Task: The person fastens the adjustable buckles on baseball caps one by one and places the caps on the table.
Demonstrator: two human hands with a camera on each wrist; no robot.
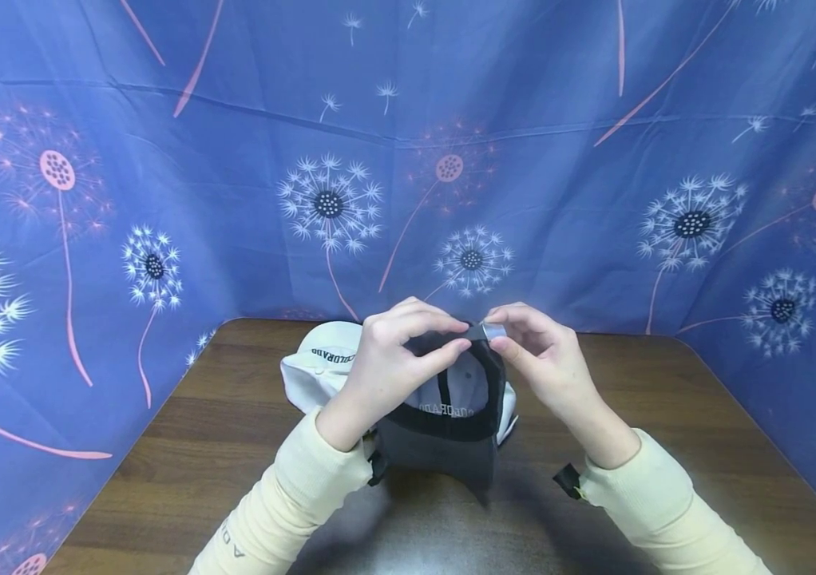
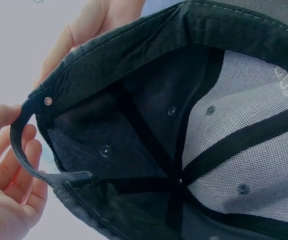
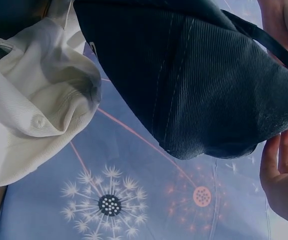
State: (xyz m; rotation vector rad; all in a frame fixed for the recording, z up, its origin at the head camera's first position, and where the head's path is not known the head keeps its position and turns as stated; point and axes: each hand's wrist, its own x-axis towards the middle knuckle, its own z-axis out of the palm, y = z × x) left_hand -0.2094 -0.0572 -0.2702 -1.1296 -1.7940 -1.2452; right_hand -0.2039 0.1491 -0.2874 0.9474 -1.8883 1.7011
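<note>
A dark cap hangs opening-side toward me above the table, its brim pointing down. Pale lining with reversed lettering shows inside it. My left hand pinches the cap's back strap between thumb and index finger. On the other side of the strap, my right hand pinches the silvery piece at its end. In the left wrist view the strap loops out from the cap's band, near a small metal snap. The corduroy-like outside of the cap fills the right wrist view.
A white cap with dark COLORADO lettering lies behind and left of the dark cap. Another pale edge shows at the dark cap's right. All this is over a brown wooden table, with a blue dandelion-print cloth hanging around it.
</note>
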